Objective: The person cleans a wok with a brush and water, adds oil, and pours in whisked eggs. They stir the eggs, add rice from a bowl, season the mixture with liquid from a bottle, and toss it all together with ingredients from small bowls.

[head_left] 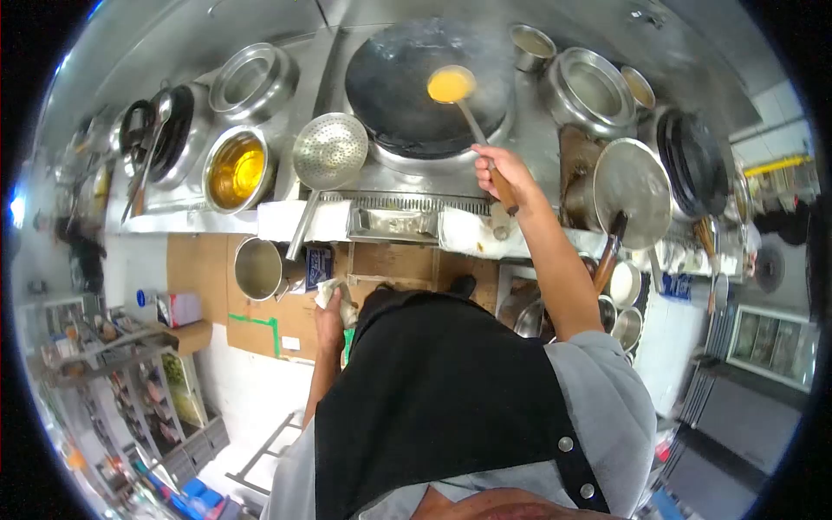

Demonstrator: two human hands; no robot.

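My right hand (504, 173) is closed around the wooden handle of a ladle (473, 121). Yellow liquid (450, 84), perhaps oil or egg, fills its bowl, which is over a large black wok (381, 91) with faint steam at its far side. Down by my left side, my left hand (329, 314) grips a whitish cloth (345, 305). A perforated strainer (330, 151) lies left of the wok, its handle reaching past the stove's front edge. Beside it stands a metal bowl of golden oil (236, 170).
Metal pots (253, 82) stand at the back left, and a lidded-looking pot (593, 91) at the back right. A large pan (631, 192) sits near my right forearm. Below the counter edge hangs or stands a steel pot (258, 269). Shelving (147, 390) lines the lower left.
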